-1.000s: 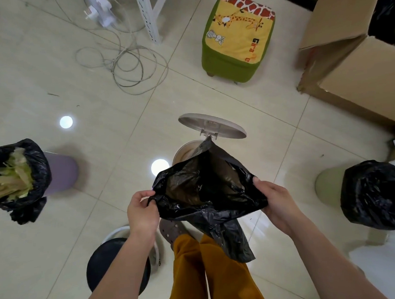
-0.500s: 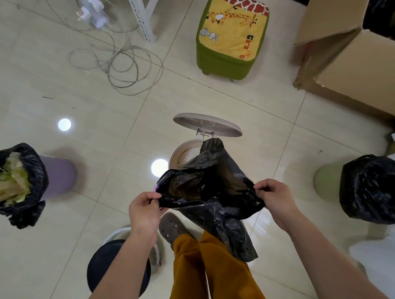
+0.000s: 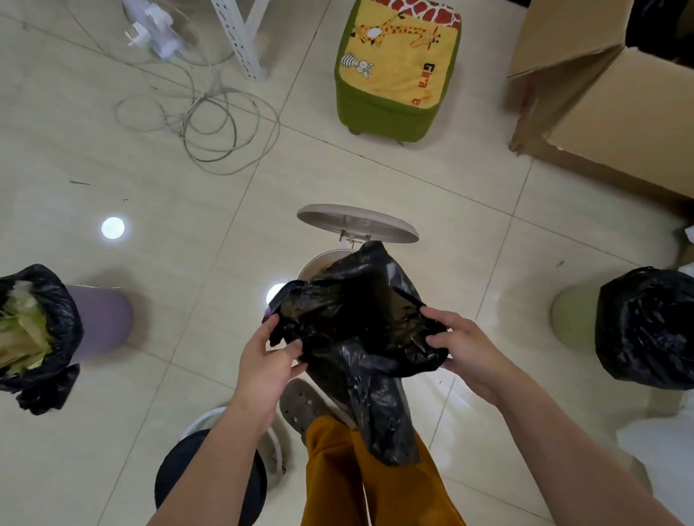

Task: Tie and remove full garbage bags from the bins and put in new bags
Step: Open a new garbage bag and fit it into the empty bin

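Both hands, left [image 3: 266, 365] and right [image 3: 471, 357], forearms extended, grip the open black bag [image 3: 358, 335] above the pedal bin [image 3: 317, 266], lid raised. Tiled floor [image 3: 105, 460]; lined bins either side.

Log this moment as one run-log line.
step: opening new bag | left hand, right hand: gripping crumpled black plastic bag | lidded beige pedal bin: open, unlined

Open tiled floor [image 3: 479, 254] rings the pedal bin [image 3: 317, 266], whose raised lid [image 3: 357, 223] blocks its far side.
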Action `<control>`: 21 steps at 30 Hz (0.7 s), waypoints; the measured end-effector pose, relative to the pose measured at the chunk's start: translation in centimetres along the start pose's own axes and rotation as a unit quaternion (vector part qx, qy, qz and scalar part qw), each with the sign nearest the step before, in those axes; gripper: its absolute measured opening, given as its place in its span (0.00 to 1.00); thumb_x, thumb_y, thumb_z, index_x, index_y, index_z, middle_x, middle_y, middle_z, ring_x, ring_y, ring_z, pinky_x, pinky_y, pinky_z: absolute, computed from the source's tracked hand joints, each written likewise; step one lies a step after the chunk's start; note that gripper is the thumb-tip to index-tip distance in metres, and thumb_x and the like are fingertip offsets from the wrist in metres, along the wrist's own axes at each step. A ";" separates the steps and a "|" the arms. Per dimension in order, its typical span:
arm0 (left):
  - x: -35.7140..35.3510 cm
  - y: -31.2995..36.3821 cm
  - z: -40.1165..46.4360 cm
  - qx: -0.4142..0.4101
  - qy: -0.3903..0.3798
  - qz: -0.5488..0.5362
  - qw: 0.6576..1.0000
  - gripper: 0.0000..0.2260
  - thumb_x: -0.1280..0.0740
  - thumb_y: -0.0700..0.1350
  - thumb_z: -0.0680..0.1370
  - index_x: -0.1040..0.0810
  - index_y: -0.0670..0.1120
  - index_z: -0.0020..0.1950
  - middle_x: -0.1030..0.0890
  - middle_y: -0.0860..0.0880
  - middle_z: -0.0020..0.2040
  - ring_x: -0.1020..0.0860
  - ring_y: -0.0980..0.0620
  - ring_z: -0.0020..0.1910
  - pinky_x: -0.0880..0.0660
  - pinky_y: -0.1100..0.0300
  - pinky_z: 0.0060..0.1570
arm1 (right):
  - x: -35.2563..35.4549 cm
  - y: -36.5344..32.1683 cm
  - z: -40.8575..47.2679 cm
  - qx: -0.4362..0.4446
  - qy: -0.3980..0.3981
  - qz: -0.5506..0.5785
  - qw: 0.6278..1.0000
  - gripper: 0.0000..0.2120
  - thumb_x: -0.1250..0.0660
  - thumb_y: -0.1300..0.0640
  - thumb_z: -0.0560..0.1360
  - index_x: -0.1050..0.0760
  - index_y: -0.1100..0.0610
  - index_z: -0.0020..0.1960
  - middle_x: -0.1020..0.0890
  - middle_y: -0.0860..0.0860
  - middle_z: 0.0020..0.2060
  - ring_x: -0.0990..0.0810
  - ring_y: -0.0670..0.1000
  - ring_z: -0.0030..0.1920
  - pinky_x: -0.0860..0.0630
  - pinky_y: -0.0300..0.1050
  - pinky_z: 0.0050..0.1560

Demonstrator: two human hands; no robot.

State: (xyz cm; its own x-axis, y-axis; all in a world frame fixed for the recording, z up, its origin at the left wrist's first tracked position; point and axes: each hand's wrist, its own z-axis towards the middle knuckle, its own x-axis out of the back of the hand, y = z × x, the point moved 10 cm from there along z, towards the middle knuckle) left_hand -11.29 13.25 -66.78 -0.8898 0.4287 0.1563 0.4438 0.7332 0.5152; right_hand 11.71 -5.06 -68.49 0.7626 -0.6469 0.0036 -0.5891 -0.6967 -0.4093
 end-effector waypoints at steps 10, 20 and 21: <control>-4.1 4.4 0.2 -0.109 -0.091 0.014 0.990 0.38 0.22 0.32 0.64 0.31 0.57 0.66 0.22 0.56 0.60 0.18 0.46 0.52 0.19 0.59 0.42 | -0.7 -4.2 1.2 0.135 0.052 -0.160 0.977 0.33 0.25 0.68 0.69 0.30 0.51 0.69 0.27 0.48 0.63 0.26 0.50 0.61 0.28 0.42 0.62; -5.6 4.8 1.6 -0.131 -0.116 0.084 0.981 0.48 0.24 0.36 0.69 0.49 0.58 0.78 0.41 0.62 0.72 0.28 0.49 0.66 0.23 0.65 0.49 | 1.8 -4.5 0.2 0.183 0.181 -0.073 0.964 0.14 0.25 0.63 0.70 0.19 0.52 0.54 0.18 0.48 0.49 0.24 0.48 0.40 0.28 0.40 0.39; -5.9 4.9 1.7 -0.132 -0.123 0.095 0.979 0.49 0.22 0.37 0.68 0.49 0.59 0.78 0.41 0.62 0.71 0.29 0.50 0.67 0.23 0.61 0.54 | 1.9 -4.4 0.2 0.183 0.184 -0.068 0.963 0.14 0.25 0.63 0.70 0.19 0.52 0.54 0.18 0.48 0.49 0.24 0.48 0.39 0.28 0.39 0.39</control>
State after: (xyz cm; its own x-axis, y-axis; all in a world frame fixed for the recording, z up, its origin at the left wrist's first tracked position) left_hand -3.73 15.24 -66.64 -0.7269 0.6823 0.0787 0.5268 0.4803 0.7012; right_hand 15.79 -3.11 -66.84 0.6399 -0.6703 0.3758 -0.3054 -0.6707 -0.6760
